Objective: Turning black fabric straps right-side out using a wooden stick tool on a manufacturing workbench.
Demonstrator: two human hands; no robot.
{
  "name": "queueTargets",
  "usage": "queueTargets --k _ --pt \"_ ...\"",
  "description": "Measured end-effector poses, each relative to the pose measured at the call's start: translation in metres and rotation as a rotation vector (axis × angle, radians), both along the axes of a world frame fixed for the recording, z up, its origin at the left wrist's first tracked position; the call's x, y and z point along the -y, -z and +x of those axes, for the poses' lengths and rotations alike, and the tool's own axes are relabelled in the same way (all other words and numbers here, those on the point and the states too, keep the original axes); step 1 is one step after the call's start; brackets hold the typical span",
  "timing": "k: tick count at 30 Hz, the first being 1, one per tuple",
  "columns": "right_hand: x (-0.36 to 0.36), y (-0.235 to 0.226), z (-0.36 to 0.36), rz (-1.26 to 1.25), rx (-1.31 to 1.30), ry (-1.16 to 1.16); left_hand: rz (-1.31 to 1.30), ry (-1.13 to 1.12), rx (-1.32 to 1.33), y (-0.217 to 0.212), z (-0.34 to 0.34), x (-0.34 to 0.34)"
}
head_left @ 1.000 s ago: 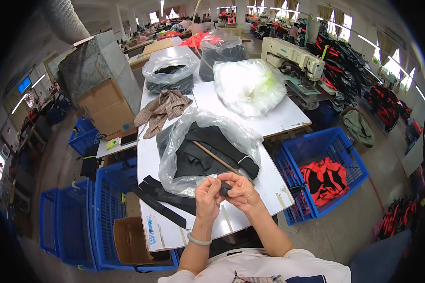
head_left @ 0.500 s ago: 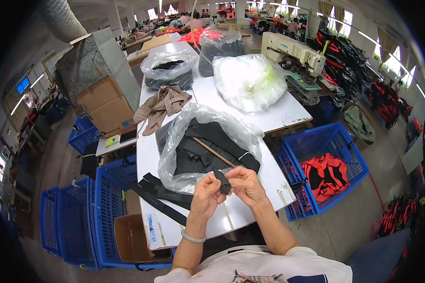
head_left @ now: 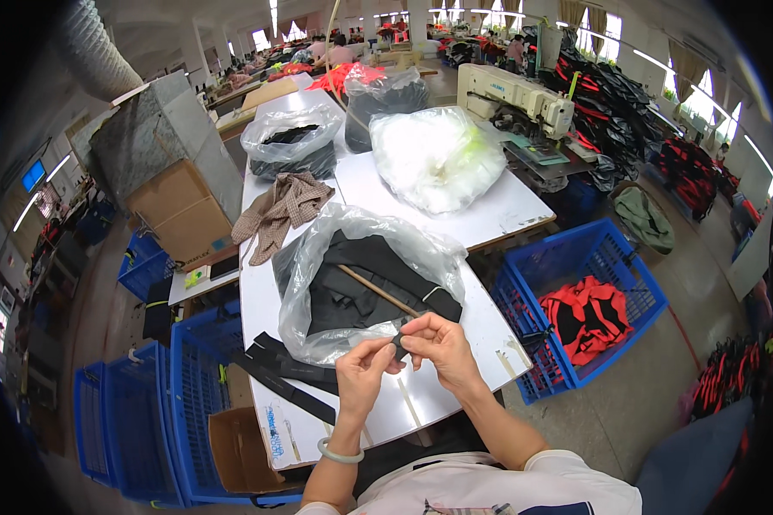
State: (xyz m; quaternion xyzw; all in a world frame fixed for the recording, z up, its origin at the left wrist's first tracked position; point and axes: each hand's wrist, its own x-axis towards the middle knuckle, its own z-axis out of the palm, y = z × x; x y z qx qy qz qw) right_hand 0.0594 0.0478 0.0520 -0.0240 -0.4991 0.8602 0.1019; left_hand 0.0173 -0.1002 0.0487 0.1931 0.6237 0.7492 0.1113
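Observation:
My left hand (head_left: 362,374) and my right hand (head_left: 439,346) meet over the near edge of the white table (head_left: 489,215), both pinching a small black fabric piece (head_left: 398,344) between their fingertips. Just beyond them lies an open clear plastic bag (head_left: 318,283) filled with black fabric pieces (head_left: 361,279), with a thin wooden stick (head_left: 378,292) resting across them. Flat black strips (head_left: 283,373) hang over the table's left edge beside my left hand. A pale bangle sits on my left wrist.
Farther up the table lie a brown checked cloth (head_left: 283,210), a bag of white material (head_left: 438,159) and two bags of dark fabric (head_left: 292,146). Blue crates (head_left: 176,403) and a cardboard box (head_left: 236,451) stand left; a blue crate with red-black items (head_left: 588,313) right. A sewing machine (head_left: 515,99) sits behind.
Both hands stay together on the small black piece, shifting slightly nearer to me and turning it between the fingers. Nothing else on the table has moved.

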Motion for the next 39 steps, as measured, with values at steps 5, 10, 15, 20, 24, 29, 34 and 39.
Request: queueTargets --k 5,10,15,20,24,29,34,39 --pt "0.006 -0.001 0.005 0.275 -0.042 0.061 0.220 0.192 0.371 0.003 -0.010 0.004" --pt "0.003 0.002 0.012 0.383 -0.034 0.179 0.168 0.088 0.233 0.023 -0.008 -0.019" --pt "0.002 0.037 -0.011 0.016 -0.031 0.192 -0.289 -0.239 -0.250 0.037 -0.004 -0.026" --pt "-0.001 0.025 -0.010 0.175 -0.091 0.063 -0.174 -0.167 -0.124 0.022 0.002 -0.026" --pt "-0.019 0.019 -0.007 0.559 -0.048 0.137 -0.242 -0.111 -0.200 0.012 0.004 -0.025" --pt "-0.016 0.022 -0.005 1.037 -0.087 0.367 -0.480 -0.146 -0.855 0.031 -0.006 -0.031" --pt "-0.008 0.048 -0.013 1.039 -0.165 0.528 -0.608 -0.030 -0.519 0.022 0.001 -0.030" --pt "-0.006 0.048 -0.016 1.133 -0.132 0.407 -0.552 -0.085 -0.545 0.034 -0.020 -0.024"
